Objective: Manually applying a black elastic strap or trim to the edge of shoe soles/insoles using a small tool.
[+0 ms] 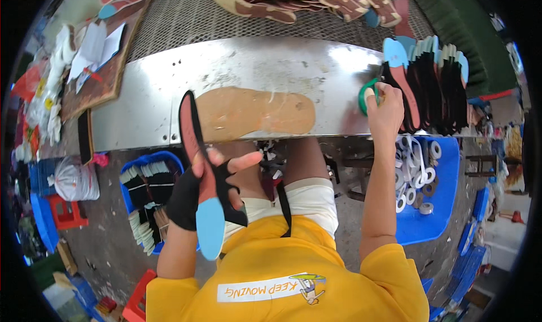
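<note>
My left hand [183, 200], in a black fingerless glove, grips a shoe insole [210, 229] with black edges, a pink middle and a light-blue heel. The insole is tilted, its black tip up over the bench edge and its heel toward me. My bare right hand [387, 107] is closed at the bench's right side on what look like green-handled scissors [363, 99]; the fingers partly hide them. Just right of that hand stands a row of packed insoles [437, 90], black with blue and pale ends. A brown sole-shaped board [257, 113] lies on the metal bench [271, 56].
Brown insoles [271, 3] are heaped on the mesh surface [175, 22] beyond the bench. Below on the right, a blue bin [426, 229] holds white tape rolls [415, 169]. Another blue bin [179, 159] with bundled insoles stands below left. Papers [96, 51] lie on a wooden board [127, 56].
</note>
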A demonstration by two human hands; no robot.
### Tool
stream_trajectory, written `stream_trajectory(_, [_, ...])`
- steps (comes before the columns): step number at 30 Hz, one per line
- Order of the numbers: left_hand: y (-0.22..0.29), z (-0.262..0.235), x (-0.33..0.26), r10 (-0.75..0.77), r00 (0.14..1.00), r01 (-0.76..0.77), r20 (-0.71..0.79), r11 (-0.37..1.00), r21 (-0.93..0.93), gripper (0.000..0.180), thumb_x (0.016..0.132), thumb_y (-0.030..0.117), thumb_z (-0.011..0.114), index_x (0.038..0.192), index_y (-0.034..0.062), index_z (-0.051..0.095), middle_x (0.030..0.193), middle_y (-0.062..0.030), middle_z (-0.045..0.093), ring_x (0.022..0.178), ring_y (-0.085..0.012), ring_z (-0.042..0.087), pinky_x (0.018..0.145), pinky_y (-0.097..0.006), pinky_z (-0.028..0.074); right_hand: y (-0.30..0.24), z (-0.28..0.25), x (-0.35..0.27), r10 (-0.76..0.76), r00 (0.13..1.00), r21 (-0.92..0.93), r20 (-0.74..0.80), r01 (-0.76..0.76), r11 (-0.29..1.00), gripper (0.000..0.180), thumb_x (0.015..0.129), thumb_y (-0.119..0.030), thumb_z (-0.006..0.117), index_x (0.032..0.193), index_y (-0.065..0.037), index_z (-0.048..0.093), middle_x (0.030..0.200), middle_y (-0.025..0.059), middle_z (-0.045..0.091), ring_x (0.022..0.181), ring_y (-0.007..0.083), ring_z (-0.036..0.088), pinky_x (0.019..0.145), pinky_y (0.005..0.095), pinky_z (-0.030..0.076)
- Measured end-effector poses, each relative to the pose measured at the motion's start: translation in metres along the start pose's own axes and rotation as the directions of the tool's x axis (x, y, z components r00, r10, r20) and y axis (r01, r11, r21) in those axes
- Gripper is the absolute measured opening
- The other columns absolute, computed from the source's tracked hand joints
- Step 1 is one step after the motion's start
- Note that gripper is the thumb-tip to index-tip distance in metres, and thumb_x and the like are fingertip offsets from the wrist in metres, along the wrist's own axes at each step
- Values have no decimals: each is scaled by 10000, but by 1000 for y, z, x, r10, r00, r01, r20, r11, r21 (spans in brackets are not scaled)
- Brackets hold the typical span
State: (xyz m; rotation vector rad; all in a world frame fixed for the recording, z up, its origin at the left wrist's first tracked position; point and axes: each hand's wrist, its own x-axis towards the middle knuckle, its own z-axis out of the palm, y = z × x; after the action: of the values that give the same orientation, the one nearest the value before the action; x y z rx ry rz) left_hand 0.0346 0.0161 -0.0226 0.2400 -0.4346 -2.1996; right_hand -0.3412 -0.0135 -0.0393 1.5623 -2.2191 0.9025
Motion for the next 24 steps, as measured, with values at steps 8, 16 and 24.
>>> stream_trajectory(8, [-1,13,5,37,991,-35,-130,999,14,260,937,239,574,1137,86,510,1343,-277,485,973,-331,660,777,-417,575,-3,7,-2,-82,960,35,269,75,997,456,709,-82,680,1134,-21,524,1057,238,560,969,413,565,869,470,463])
stream_trajectory(16, [11,18,25,379,883,-135,-278,771,622,224,887,85,624,1102,21,607,1003,-135,685,922,-184,654,814,-320,533,18,-10,-16,137,747,468,650,-536,702,395,695,-104,633,1065,34,616,920,115,676,786,207,654,734,316,528])
stream_trajectory(24, [36,25,26,392,865,-160,-314,808,567,219,921,158,602,1076,3,612,991,-116,682,886,-186,668,797,-318,537,-135,-13,-94,-538,454,390,710,-890,-235,596,714,-185,800,1197,18,516,988,86,606,830,160,623,707,309,531])
